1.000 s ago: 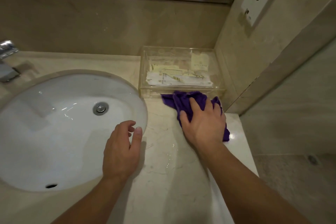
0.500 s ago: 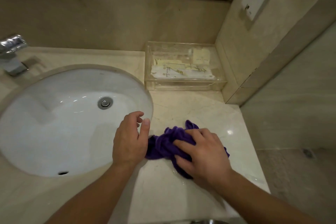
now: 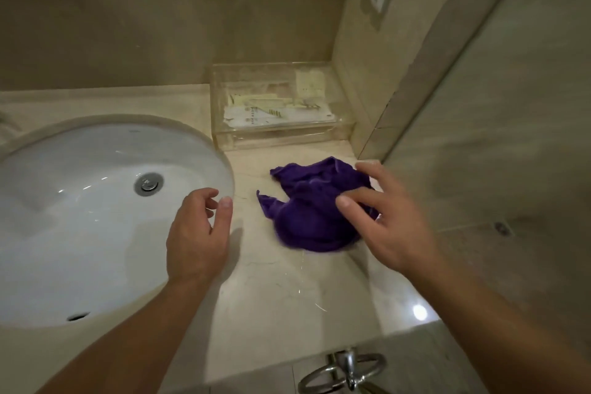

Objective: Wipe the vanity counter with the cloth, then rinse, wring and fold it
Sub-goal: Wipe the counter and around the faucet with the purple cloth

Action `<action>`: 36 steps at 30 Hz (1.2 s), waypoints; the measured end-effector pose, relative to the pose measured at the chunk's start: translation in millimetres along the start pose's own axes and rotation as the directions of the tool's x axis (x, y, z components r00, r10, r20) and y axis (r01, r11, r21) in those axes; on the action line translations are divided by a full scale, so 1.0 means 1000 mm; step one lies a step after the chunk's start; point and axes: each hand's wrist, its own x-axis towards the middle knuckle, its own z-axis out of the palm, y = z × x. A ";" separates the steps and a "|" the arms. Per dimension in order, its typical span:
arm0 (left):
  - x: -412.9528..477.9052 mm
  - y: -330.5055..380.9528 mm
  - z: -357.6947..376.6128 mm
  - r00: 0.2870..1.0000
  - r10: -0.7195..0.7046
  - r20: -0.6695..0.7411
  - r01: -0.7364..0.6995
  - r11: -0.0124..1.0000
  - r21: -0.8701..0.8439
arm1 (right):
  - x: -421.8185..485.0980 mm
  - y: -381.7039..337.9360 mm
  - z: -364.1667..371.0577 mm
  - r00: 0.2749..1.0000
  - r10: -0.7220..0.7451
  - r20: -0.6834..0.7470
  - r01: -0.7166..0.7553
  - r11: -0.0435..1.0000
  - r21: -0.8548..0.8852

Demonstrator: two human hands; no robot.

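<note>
Two hands: right hand (image 3: 395,233), fingers spread, touches the cloth (image 3: 307,217) near the counter (image 3: 287,297) right edge; left hand (image 3: 198,240) loosely curled.

We see the right hand (image 3: 393,227), fingers (image 3: 358,198) spread, resting on the crumpled purple cloth (image 3: 307,211) on the marble desk (image 3: 287,297). The left hand (image 3: 195,243) hovers, loosely curled, at the white sink (image 3: 64,233) rim. A clear box (image 3: 281,137) of packets sits behind the cloth.

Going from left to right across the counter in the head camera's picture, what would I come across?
Sink basin → left hand, over the basin's right rim → purple cloth → right hand, fingers on the cloth's right side.
</note>
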 end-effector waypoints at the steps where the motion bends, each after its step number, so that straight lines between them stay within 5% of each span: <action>1: 0.000 0.001 0.001 1.000 -0.001 -0.001 0.001 1.000 0.009 | -0.002 0.005 0.000 0.996 0.055 -0.072 -0.050 0.996 0.079; 3: 0.000 0.002 0.002 1.000 -0.003 -0.007 0.003 0.999 0.034 | 0.005 0.011 0.007 0.986 0.131 -0.100 -0.128 0.991 0.038; 7: 0.001 0.002 0.005 1.000 -0.001 -0.025 0.003 0.997 0.083 | 0.040 0.009 0.039 0.956 0.215 0.198 -0.184 0.969 -0.162; 10: 0.002 0.001 0.007 0.999 -0.004 -0.039 0.008 0.996 0.094 | 0.053 0.006 0.062 0.950 0.221 0.222 -0.175 0.962 -0.211; 16: 0.002 0.003 0.008 0.998 -0.012 -0.060 0.020 0.992 0.127 | 0.039 -0.011 0.086 0.981 0.072 0.178 -0.021 0.961 -0.275; 22: 0.001 0.003 0.005 0.996 -0.013 -0.093 0.018 0.998 0.056 | 0.018 -0.067 0.120 0.948 -0.133 0.290 0.217 0.935 -0.281; 28: 0.001 0.001 0.004 0.995 0.009 -0.098 -0.010 1.000 -0.006 | 0.011 -0.059 0.120 0.934 -0.203 0.293 0.269 0.941 -0.204; 36: -0.001 0.000 0.003 0.993 0.015 -0.114 -0.018 0.999 -0.029 | 0.033 0.038 0.052 0.997 -0.002 -0.071 -0.022 0.944 -0.329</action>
